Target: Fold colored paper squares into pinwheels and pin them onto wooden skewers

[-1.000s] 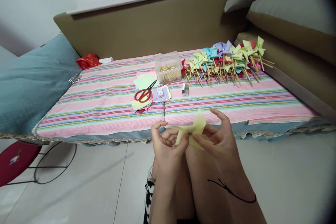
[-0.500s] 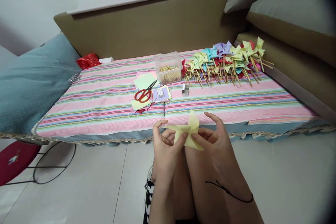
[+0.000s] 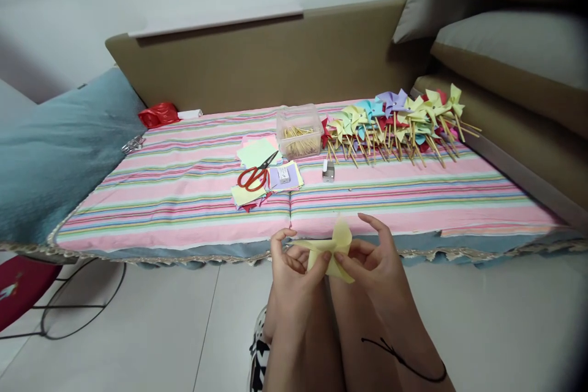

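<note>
Since a second ago: view tipped up; top blade of the pale-yellow four-bladed paper pinwheel (image 3: 333, 247) swung left. Landmark: clear rectangular plastic box (image 3: 298, 116) of thin wooden sticks. Pinwheel is well to its near side, above the lap. Left hand (image 3: 294, 272) and right hand (image 3: 379, 263) both pinch it, thumbs near centre. Red-handled metal scissors (image 3: 261, 167): near-left of box. Multicoloured paper pinwheel pile (image 3: 395, 121): just right of it.
</note>
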A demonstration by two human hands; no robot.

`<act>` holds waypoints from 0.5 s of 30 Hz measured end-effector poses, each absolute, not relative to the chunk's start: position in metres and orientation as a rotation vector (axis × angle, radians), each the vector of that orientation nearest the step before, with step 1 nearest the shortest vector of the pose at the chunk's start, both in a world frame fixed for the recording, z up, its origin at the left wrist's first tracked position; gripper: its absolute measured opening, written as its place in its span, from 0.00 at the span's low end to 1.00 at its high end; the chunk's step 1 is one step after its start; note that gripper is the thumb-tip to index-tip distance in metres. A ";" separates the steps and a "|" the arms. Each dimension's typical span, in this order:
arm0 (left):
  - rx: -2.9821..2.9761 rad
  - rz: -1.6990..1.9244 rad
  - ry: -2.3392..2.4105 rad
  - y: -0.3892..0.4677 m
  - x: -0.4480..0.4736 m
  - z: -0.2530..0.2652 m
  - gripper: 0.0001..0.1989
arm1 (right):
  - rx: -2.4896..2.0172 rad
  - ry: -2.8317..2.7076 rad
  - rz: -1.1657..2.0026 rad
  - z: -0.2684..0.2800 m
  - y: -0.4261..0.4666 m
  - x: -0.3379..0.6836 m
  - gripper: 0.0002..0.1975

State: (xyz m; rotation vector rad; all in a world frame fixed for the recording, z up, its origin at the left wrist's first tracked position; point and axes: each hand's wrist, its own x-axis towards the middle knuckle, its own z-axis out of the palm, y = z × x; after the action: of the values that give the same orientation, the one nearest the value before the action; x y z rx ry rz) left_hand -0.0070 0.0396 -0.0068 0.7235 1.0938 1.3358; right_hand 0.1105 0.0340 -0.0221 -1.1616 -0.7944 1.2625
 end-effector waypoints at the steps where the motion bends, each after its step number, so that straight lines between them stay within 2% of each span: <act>1: 0.712 1.338 1.101 0.042 -0.008 -0.009 0.29 | -1.174 -0.804 1.266 -0.023 0.036 0.110 0.39; 8: 0.611 1.372 1.185 0.060 -0.024 -0.032 0.31 | -1.220 -0.947 1.340 -0.029 0.061 0.100 0.39; 12: 0.478 1.504 1.281 0.071 -0.045 -0.046 0.31 | -1.200 -1.097 1.325 -0.025 0.110 0.109 0.34; 15: 0.377 1.574 1.313 0.080 -0.065 -0.056 0.32 | -1.249 -1.241 1.133 -0.015 0.171 0.120 0.28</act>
State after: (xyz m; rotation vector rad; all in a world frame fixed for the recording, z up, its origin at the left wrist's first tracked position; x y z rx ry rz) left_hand -0.0646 0.0796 -0.0561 0.3770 1.3131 1.5743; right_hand 0.1200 0.1706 -0.0146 -1.2491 -1.2407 1.1334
